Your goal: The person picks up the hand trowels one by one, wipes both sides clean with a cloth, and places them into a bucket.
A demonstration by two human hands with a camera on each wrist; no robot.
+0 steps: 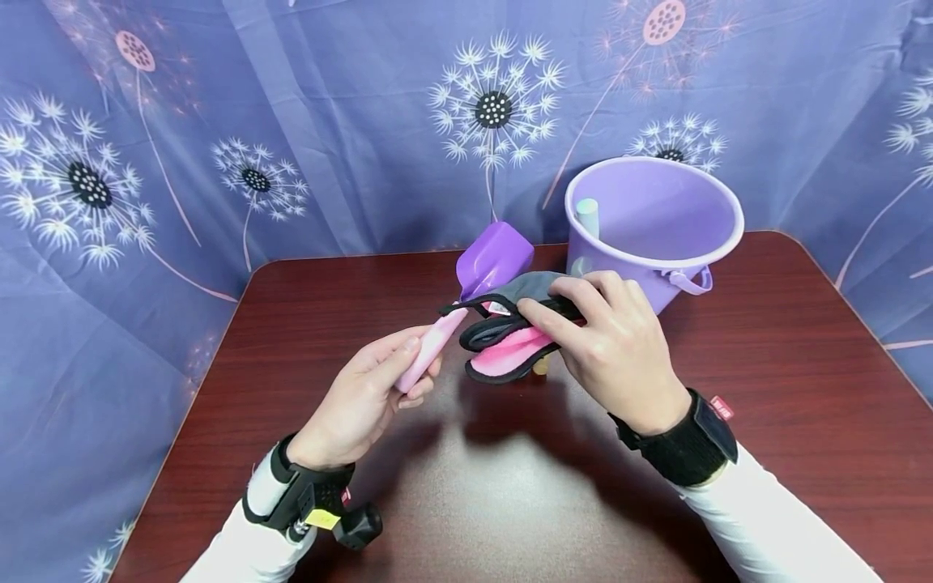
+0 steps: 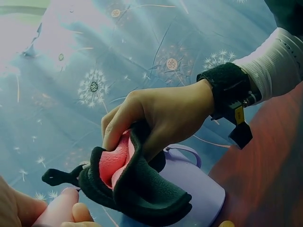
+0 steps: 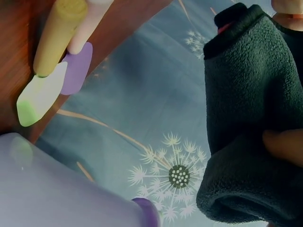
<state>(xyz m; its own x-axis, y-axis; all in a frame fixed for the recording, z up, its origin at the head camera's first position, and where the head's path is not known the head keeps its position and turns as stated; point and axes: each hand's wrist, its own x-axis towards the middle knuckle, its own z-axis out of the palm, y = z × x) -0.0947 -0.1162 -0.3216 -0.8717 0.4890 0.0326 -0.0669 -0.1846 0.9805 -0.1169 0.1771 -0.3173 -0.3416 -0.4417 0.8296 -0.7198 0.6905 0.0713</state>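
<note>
My left hand [image 1: 364, 397] grips a pink handle, and in the head view this runs into the purple blade of a toy shovel [image 1: 499, 255]. Thumb on top, fingers curl underneath. A folded fleece cloth [image 1: 510, 352], grey outside and pink inside with black edging, hangs from my right hand [image 1: 612, 348]. The right thumb and fingers pinch it over the table, and its hanging loop [image 2: 61, 177] reaches close to the pink handle. Behind the cloth lies a toy trowel [image 3: 59, 40] with a yellow handle and a white and green blade, mostly hidden in the head view.
A purple bucket [image 1: 656, 251] stands at the back right, with a pale blue cylindrical handle [image 1: 586, 214] sticking up inside its left rim. The dark red wooden table [image 1: 787, 389] ends at the back against a blue curtain [image 1: 364, 121] patterned with dandelions.
</note>
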